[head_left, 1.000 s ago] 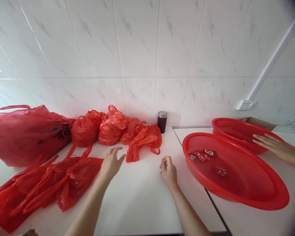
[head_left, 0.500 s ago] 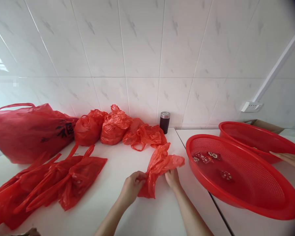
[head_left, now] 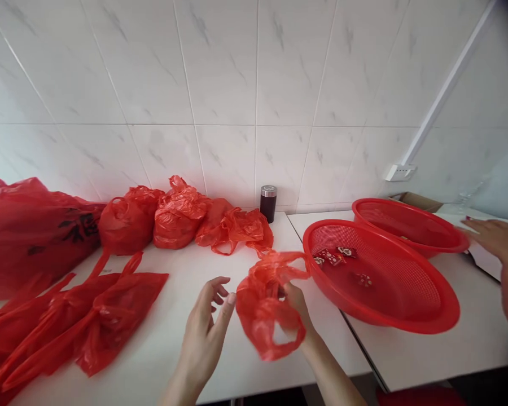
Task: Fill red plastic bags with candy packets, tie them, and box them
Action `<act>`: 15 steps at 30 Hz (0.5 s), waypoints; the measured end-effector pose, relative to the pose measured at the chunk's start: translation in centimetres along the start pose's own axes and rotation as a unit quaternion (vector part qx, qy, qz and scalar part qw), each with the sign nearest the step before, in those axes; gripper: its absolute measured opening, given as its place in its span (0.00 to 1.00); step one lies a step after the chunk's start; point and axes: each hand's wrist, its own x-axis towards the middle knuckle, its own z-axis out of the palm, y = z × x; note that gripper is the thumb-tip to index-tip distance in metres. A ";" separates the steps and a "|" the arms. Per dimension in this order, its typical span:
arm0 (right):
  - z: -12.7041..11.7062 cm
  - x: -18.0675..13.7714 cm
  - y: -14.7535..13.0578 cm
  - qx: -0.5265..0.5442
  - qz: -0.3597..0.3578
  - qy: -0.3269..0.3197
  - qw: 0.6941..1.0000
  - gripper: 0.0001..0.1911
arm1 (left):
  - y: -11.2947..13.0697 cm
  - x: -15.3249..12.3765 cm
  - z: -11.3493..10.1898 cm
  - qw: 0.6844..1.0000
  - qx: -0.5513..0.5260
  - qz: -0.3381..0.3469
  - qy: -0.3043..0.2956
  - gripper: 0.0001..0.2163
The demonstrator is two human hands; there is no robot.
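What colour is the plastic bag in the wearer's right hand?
The plastic bag in the right hand is a translucent red, seen best in the head view.

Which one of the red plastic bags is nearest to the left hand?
The bag held by the right hand, close beside the left hand; the other red bags rest on the table, farther away.

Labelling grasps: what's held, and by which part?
Right hand holds a red bag near its mouth; exact grip hidden by plastic. Left hand is open, holding nothing.
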 end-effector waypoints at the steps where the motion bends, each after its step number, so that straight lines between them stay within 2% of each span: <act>1: 0.1 -0.5 -0.7 -0.015 -0.029 -0.025 0.999 0.07 | 0.8 -0.2 -0.1 0.999 -0.015 -0.005 -0.041 0.17; 3: 0.4 -1.4 -1.8 -0.035 -0.100 -0.069 0.992 0.05 | 1.4 -0.3 0.2 0.992 -0.059 -0.017 -0.109 0.15; 5: 0.4 -2.0 -2.5 -0.017 -0.134 -0.084 0.987 0.07 | 1.0 -0.3 0.4 0.984 -0.122 -0.036 -0.122 0.11; 8: -0.7 -1.8 -2.3 0.083 -0.066 -0.062 0.992 0.04 | -0.7 -0.1 0.0 0.951 -0.270 -0.117 -0.096 0.10; 11: -2.7 -1.0 -1.0 0.219 0.047 0.017 0.974 0.05 | -2.2 0.3 -1.6 0.875 -0.422 -0.235 -0.009 0.06; 13: -3.8 -0.3 0.0 0.315 0.112 0.062 0.940 0.08 | -2.8 0.6 -2.8 0.823 -0.478 -0.296 0.076 0.01; 15: -4.4 0.3 0.8 0.383 0.154 0.084 0.907 0.10 | -3.5 0.7 -3.4 0.790 -0.499 -0.333 0.125 0.04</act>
